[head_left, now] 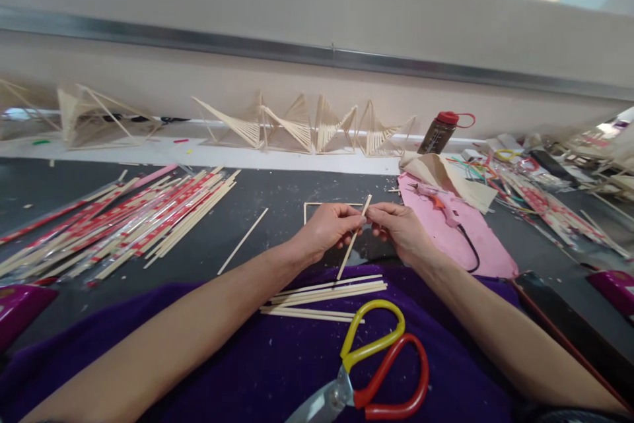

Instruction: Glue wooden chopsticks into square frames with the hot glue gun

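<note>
Both hands are up over the table (277, 198), close together. Left hand (324, 230) and right hand (403, 230) each pinch the same thin wooden stick (346, 258) near its upper end, fingertips almost meeting. The stick is tilted: top end pokes up between the hands, lower end points down toward the body. Just below the hands, a small bundle of sticks (327, 291) lies flat on a purple cloth (238, 357). Nearer the body, on the same cloth, are scissors (381, 360) with yellow and red loops. Behind the hands, a stick frame (317, 204) lies flat on the table, partly hidden. Right of the right hand is a pink sheet (485, 245) with a glue gun (438, 202) on it. Left of the left hand is one loose stick (242, 241); well apart, wrapped chopstick packs (123, 218). Far beyond the hands, along the wall, are stick models (297, 126) and a red-capped bottle (438, 132).
</note>
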`<state>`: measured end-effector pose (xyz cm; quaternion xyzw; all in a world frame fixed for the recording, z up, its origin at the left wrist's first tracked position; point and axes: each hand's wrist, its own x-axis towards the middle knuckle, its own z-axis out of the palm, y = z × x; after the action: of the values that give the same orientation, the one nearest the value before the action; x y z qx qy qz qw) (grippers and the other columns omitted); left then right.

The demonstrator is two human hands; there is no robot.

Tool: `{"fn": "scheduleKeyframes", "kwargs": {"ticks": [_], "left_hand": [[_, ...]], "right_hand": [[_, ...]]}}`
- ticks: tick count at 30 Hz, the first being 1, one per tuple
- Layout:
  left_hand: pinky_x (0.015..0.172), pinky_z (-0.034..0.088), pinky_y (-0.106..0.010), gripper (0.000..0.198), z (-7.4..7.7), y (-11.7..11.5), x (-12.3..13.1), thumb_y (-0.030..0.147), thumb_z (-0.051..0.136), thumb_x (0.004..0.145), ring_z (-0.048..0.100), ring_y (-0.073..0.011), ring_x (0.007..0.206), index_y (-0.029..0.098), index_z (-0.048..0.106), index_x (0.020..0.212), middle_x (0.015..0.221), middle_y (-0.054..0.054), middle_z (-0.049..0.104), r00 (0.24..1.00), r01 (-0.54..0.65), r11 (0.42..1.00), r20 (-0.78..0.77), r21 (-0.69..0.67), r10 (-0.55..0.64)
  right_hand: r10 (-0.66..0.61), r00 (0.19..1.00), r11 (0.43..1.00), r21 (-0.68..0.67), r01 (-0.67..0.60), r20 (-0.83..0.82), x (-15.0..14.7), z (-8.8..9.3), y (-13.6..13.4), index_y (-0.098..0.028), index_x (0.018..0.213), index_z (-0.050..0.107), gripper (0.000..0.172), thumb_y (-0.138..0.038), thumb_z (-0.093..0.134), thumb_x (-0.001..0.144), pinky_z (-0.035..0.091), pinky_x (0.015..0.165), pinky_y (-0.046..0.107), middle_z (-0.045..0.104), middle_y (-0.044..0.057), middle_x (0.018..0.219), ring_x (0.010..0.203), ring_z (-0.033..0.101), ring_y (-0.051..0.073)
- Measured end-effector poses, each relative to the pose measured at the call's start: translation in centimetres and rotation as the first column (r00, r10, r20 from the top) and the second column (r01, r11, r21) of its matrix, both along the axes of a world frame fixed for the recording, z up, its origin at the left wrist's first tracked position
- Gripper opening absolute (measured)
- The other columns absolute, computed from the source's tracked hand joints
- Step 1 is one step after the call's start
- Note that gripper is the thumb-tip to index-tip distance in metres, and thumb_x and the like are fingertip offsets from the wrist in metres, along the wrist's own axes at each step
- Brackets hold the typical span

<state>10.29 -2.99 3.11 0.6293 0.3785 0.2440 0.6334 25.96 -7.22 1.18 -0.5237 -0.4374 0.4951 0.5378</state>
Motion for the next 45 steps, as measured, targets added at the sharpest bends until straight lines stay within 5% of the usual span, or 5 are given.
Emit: {"fn": "scheduleKeyframes", "kwargs": {"ticks": [7,11,15,24,45], "left_hand": [[0.043,0.036,-0.020,0.044,0.0,2.7,0.2,0.053,0.046,0.080,0.052,-0.0086,0.046,0.014,0.065,0.075,0.070,-0.004,0.065,0.971,0.124,0.966,-0.228,0.227,-0.071],[0.064,0.041,-0.026,0.023,-0.8,5.8,-0.4,0.037,0.055,0.077,0.062,-0.0178,0.075,0.020,0.071,0.082,0.081,-0.004,0.070,0.857,0.224,0.662,-0.468,0.715,0.216],[0.068,0.041,-0.026,0.022,-1.7,7.1,-0.1,0.029,0.052,0.078,0.059,-0.0196,0.089,0.023,0.071,0.087,0.095,-0.005,0.068,0.709,0.412,0.521,-0.622,0.748,0.333],[0.067,0.042,-0.029,0.027,-0.9,7.5,1.8,0.025,0.048,0.078,0.060,-0.0229,0.088,0.017,0.071,0.088,0.094,-0.011,0.066,0.622,0.524,0.493,-0.707,0.695,0.335],[0.062,0.043,-0.031,0.025,-1.8,7.7,1.2,0.018,0.046,0.079,0.062,-0.0250,0.080,0.012,0.070,0.082,0.086,-0.014,0.068,0.664,0.487,0.512,-0.681,0.707,0.309]], "right_hand": [[-0.050,0.997,0.999,-0.003,0.050,-0.063,0.6,1.3,2.1,-0.016,0.068,0.061,0.022,-0.035,0.071,0.062,0.028,0.038,0.017,0.057,-0.003,0.055,0.044,0.046,0.005],[-0.003,1.000,0.996,-0.092,0.003,0.005,2.7,1.5,3.4,-0.015,0.065,0.059,0.020,-0.032,0.069,0.063,0.030,0.035,0.015,0.058,-0.001,0.056,0.042,0.049,0.005],[0.031,0.990,0.981,-0.195,-0.004,0.136,3.8,0.3,3.5,-0.015,0.063,0.058,0.016,-0.028,0.065,0.067,0.030,0.031,0.015,0.060,0.000,0.055,0.039,0.050,0.005],[0.042,0.959,0.968,-0.249,0.031,0.282,3.1,-1.3,3.9,-0.016,0.058,0.054,0.017,-0.024,0.067,0.066,0.028,0.028,0.014,0.054,-0.003,0.046,0.035,0.049,0.006],[0.073,0.793,0.957,-0.267,0.116,0.605,2.2,-1.6,4.5,-0.014,0.065,0.057,0.011,-0.019,0.055,0.075,0.034,0.029,0.013,0.052,-0.003,0.045,0.034,0.048,0.006]]}}
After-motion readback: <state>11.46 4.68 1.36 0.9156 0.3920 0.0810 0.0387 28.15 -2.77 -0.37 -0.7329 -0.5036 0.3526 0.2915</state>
